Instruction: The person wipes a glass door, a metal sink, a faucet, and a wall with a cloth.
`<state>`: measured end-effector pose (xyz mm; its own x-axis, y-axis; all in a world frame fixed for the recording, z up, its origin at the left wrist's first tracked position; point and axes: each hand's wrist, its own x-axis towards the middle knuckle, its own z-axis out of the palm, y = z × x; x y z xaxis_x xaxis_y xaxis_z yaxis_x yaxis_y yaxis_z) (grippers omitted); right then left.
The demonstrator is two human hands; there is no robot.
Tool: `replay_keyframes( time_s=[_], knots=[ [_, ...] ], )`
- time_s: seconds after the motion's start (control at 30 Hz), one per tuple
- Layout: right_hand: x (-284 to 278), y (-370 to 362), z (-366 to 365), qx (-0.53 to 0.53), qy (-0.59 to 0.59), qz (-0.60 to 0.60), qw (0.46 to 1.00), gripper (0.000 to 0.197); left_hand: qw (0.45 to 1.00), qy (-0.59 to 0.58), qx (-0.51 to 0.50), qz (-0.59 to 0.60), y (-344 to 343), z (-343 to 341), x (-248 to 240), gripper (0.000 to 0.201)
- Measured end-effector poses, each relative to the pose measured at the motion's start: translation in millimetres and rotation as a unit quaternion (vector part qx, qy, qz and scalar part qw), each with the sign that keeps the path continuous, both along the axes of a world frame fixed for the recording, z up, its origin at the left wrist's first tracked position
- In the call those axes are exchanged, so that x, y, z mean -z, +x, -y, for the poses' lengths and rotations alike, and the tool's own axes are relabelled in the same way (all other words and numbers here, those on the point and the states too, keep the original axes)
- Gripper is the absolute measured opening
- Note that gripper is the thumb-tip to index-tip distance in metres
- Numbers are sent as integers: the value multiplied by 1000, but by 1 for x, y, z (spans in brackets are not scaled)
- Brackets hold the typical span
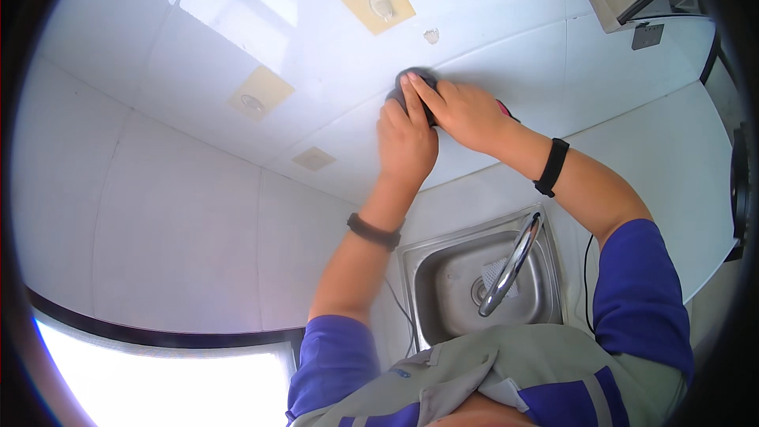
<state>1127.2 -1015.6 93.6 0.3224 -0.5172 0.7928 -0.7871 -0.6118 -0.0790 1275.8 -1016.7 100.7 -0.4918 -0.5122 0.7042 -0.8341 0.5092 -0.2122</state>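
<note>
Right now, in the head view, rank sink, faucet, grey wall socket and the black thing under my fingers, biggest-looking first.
1. Sink
2. Faucet
3. Grey wall socket
Unsure: black thing; smaller than the sink, but partly covered, so otherwise unranked.

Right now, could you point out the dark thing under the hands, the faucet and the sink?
Dark thing (pixel 427 77): head view, on its exposed upper edge.
Faucet (pixel 515 266): head view, mid-length on its shiny spout.
Sink (pixel 452 289): head view, on its bare metal basin.
</note>
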Motion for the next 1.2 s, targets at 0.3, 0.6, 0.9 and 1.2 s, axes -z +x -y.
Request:
replay_keyframes(
  time_s=[0.3, 0.6, 0.9, 1.2],
  knots=[
    [-20, 6, -3, 42, -52, 10, 998, 55, 998, -35, -1, -46, -12, -2, -14, 60],
    [-31, 5, -4, 28, -13, 41, 999, 54, 996, -4, 12, -90, -18, -1, -27, 59],
    [-39, -2, -5, 28, -5, 64, 998, 46, 993, 23, 18, -115, -23, 0, -32, 67],
    [-49, -7, -2, 37, -17, 59, 997, 38, 991, 44, 18, -121, -27, 1, -33, 65]
  ],
)
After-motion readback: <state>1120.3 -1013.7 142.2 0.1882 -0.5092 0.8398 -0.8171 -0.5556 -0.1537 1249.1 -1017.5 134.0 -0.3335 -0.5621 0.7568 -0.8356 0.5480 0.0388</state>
